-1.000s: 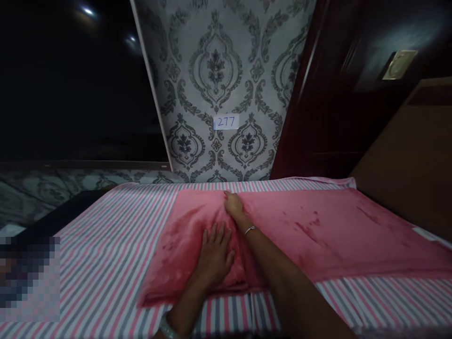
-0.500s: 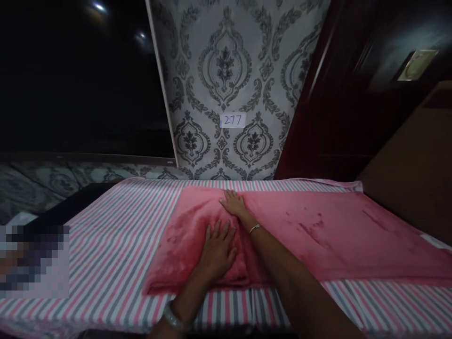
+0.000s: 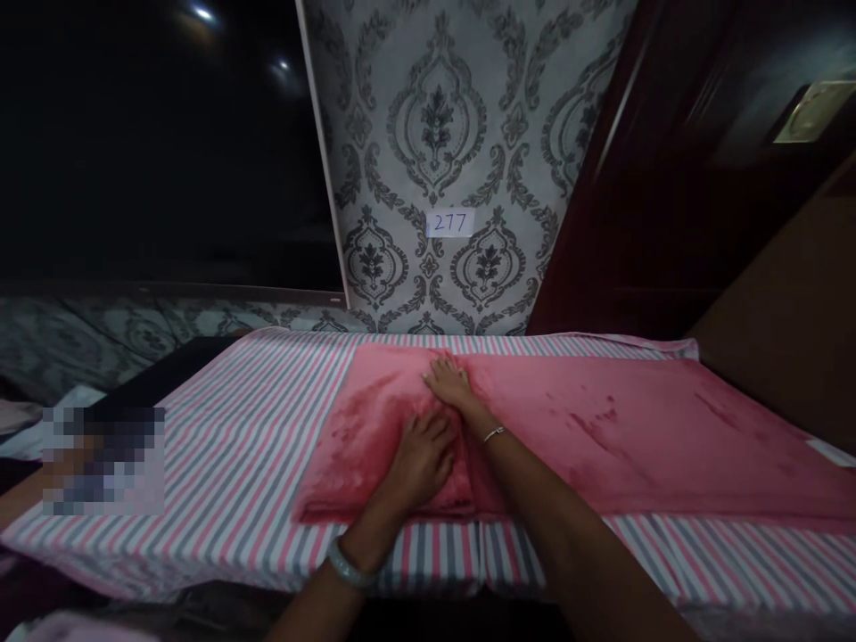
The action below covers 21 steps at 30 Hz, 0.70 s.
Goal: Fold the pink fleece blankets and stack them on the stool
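A pink plush blanket (image 3: 642, 446) lies spread lengthwise, its left end folded over into a thicker layer. On that folded part rests my left hand (image 3: 423, 455), palm down, fingers a little bent and touching the pile; a pale bangle circles the wrist. Farther back, my right hand (image 3: 448, 381) lies flat near the fold's right edge, with a thin silver bracelet on its wrist. Neither hand grips the blanket visibly. Dark brushed marks show in the pile at several spots.
Under the blanket is a striped cloth (image 3: 247, 428) over the table. A dark screen (image 3: 160, 160) hangs at the back left, a paper label (image 3: 450, 223) is on the patterned wall, and a brown panel (image 3: 795, 330) stands at right. Another person's arm (image 3: 27, 495) reaches in at left, partly pixelated.
My left hand's fingers have drawn in and bent slightly on the blanket. My right hand stays at nearly the same spot. The view has shifted slightly, and the other person's arm shows more.
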Motion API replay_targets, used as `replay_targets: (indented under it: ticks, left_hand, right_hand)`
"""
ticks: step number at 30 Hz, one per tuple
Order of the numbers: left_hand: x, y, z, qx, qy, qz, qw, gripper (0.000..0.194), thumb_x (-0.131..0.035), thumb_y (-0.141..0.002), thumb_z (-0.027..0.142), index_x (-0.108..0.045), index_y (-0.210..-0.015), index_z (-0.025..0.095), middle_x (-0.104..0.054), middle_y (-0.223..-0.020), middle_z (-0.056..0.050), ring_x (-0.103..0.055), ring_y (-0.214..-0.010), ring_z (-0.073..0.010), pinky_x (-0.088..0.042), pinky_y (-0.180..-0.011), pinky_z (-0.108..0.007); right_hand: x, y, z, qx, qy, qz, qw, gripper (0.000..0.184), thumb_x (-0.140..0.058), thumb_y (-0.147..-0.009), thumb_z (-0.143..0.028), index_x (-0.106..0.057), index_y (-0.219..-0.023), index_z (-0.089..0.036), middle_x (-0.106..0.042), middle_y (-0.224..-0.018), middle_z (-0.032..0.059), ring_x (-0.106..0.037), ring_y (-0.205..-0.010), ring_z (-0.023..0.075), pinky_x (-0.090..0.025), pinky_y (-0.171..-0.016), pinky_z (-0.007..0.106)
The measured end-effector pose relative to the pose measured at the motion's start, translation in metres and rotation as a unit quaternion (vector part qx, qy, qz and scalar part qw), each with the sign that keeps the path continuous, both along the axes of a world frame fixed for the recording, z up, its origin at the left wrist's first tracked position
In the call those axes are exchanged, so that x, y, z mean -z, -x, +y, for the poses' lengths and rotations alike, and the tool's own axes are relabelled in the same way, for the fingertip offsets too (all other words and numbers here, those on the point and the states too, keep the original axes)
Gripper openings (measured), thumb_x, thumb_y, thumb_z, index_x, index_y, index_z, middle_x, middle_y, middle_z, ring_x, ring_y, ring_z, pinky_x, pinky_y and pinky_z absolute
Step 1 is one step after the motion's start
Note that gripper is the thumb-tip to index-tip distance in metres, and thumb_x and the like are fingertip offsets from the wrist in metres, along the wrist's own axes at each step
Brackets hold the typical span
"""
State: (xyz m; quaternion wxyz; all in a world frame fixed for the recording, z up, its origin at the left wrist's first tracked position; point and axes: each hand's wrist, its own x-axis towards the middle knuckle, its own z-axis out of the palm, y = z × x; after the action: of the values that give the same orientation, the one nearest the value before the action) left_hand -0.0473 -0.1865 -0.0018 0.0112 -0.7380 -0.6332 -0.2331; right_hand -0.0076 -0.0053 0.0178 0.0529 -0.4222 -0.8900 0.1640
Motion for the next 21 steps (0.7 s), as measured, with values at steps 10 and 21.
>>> replay_targets:
  ticks: [10, 21]
  left_hand:
    - [0.006, -0.007, -0.005, 0.114, -0.109, 0.036, 0.987, 0.026, -0.044, -0.091, 0.02, -0.069, -0.086, 0.016, -0.07, -0.088, -0.011, -0.064, -0.088, -0.0233, -0.053, -0.083, -0.039]
    - [-0.04, 0.064, -0.005, -0.196, 0.067, 0.086, 0.975, 0.054, -0.049, -0.096, 0.039, -0.051, -0.145, 0.018, -0.039, -0.158, -0.018, -0.03, -0.149, -0.0372, -0.023, -0.119, -0.063]
  right_hand:
    - [0.026, -0.026, -0.049, -0.029, -0.047, 0.029, 0.998, 0.064, -0.031, -0.104, -0.047, -0.025, -0.161, -0.017, -0.016, -0.168, 0.0089, -0.011, -0.155, 0.0254, -0.014, -0.122, 0.053]
    - [0.022, -0.029, -0.054, -0.035, -0.07, 0.053, 0.996, 0.062, -0.032, -0.104, -0.045, -0.03, -0.159, -0.016, -0.022, -0.166, 0.0119, -0.017, -0.154, 0.0267, -0.018, -0.121, 0.053]
